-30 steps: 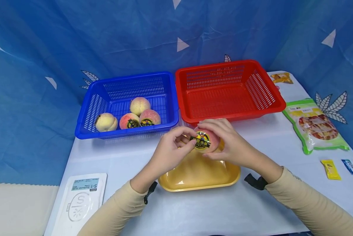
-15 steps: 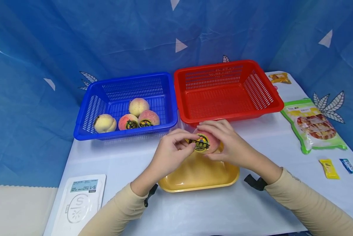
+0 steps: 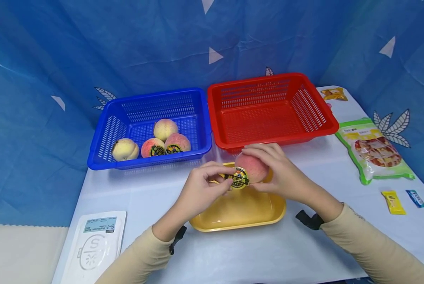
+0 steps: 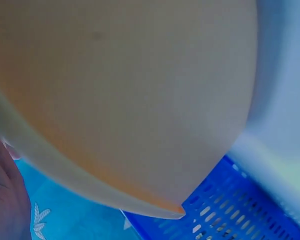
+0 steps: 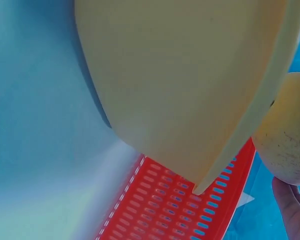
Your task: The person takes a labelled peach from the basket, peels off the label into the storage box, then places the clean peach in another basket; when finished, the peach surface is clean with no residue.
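The peach (image 3: 251, 167) is held above the far rim of the yellow tray (image 3: 237, 209), which serves as landmark. The right hand (image 3: 281, 173) cups the fruit from its right side, fingers curled around it. The left hand (image 3: 201, 188) pinches the round sticker (image 3: 238, 177) between thumb and fingertips. 1 second ago the sticker lay flat on the front of the peach; it now stands off the skin at the fruit's lower left, so the label appears to be peeling away, and the removal seems nearly complete. The peach has also lifted slightly and turned toward the right.

Behind the tray to the left, the blue basket (image 3: 125, 157) holds 4 peaches (image 3: 165, 129), 2 with stickers showing. Behind the tray to the right, the red basket (image 3: 325, 124) holds nothing visible. Well to the tray's right lie a green snack bag (image 3: 376, 150) and 2 small wrapped sweets (image 3: 393, 202). Left of the tray and nearer the person lies a white pouch (image 3: 95, 244).
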The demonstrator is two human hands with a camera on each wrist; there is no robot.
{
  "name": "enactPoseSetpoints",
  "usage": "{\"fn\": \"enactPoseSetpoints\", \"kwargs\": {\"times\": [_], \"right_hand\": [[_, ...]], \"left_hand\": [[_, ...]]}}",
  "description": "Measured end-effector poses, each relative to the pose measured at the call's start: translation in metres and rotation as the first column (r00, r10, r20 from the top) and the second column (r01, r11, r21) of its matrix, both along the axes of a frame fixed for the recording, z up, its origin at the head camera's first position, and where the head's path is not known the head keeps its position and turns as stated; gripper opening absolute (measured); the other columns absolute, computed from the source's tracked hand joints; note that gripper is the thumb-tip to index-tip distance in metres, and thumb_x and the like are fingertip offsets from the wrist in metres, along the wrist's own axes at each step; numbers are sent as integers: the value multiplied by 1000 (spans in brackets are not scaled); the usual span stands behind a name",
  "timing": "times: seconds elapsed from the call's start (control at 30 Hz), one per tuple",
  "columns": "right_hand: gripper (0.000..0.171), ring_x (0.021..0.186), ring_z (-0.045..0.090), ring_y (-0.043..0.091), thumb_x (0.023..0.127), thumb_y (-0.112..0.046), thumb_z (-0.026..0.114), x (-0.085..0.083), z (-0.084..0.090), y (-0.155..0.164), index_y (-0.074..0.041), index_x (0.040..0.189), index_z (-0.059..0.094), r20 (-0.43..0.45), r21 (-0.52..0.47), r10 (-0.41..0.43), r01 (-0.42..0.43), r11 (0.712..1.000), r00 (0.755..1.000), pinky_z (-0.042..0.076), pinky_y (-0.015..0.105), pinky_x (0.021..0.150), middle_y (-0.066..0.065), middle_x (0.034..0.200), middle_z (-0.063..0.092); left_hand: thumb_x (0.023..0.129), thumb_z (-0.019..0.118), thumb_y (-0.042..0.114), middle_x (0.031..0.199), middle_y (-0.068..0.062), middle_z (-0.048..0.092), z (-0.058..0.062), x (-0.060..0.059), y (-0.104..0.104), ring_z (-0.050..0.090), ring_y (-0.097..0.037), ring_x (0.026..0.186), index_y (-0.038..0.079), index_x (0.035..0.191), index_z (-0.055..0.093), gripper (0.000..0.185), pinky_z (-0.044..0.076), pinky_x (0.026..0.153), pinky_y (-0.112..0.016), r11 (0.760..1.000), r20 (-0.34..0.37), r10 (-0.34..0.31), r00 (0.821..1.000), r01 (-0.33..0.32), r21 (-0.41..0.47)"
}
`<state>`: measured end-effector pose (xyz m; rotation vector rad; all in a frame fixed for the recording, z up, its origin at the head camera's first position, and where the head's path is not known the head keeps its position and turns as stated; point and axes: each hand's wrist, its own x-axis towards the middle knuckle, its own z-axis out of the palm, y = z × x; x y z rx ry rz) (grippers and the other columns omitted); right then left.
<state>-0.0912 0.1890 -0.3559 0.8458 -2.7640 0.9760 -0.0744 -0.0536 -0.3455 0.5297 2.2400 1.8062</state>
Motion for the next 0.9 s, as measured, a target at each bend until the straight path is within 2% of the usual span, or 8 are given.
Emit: {"fn": "enactPoseSetpoints", "kwargs": {"times": [0.2, 0.33, 0.43, 0.6, 0.8, 0.9], "right_hand": [[84, 130, 40, 19, 67, -22, 93, 0, -1, 5, -21, 141, 52, -8, 0, -34, 34, 999, 999, 56, 45, 92, 0, 146, 49], [85, 128, 41, 18, 67, -20, 93, 0, 0, 11, -20, 142, 52, -17, -18, -66, 66, 998, 998, 57, 45, 90, 0, 146, 49], [87, 128, 41, 18, 66, -18, 93, 0, 0, 15, -20, 142, 52, -15, -34, -84, 83, 996, 996, 57, 46, 89, 0, 146, 49], [88, 126, 42, 18, 66, -17, 93, 0, 0, 22, -21, 142, 51, -17, -56, -105, 104, 993, 994, 56, 46, 88, 2, 147, 49], [88, 125, 42, 17, 66, -16, 93, -1, 0, 28, -22, 143, 50, -3, -73, -129, 128, 989, 992, 56, 47, 87, 1, 147, 48], [88, 126, 42, 17, 67, -16, 92, -2, -1, 31, -21, 143, 50, 7, -81, -146, 146, 986, 989, 56, 47, 87, 1, 147, 48]], "left_hand": [[87, 71, 2, 107, -9, 69, -4, 4, -4, 71, -17, 74, 6, 107, 76, 21, 60, 62, -29, 1000, 18, 17, 1000, -17, -1], [88, 71, 2, 107, -10, 69, -9, 11, -3, 73, -23, 75, 6, 108, 76, 21, 61, 62, -30, 1000, 54, 10, 998, -11, 20], [87, 71, 2, 106, -9, 68, -16, 17, 1, 73, -21, 75, 8, 107, 76, 22, 60, 64, -29, 1000, 75, 10, 997, -11, 13], [86, 72, 4, 100, -4, 69, -31, 23, 12, 72, -9, 72, 12, 104, 77, 21, 58, 63, -23, 998, 85, 30, 996, -26, -56], [86, 72, 5, 97, -2, 69, -44, 25, 26, 71, -6, 69, 11, 103, 77, 19, 54, 63, -18, 992, 65, 28, 997, -20, -125], [86, 72, 5, 99, -3, 70, -49, 25, 33, 69, -3, 70, 10, 102, 78, 18, 54, 64, -17, 986, 30, 37, 999, -31, -165]]}}
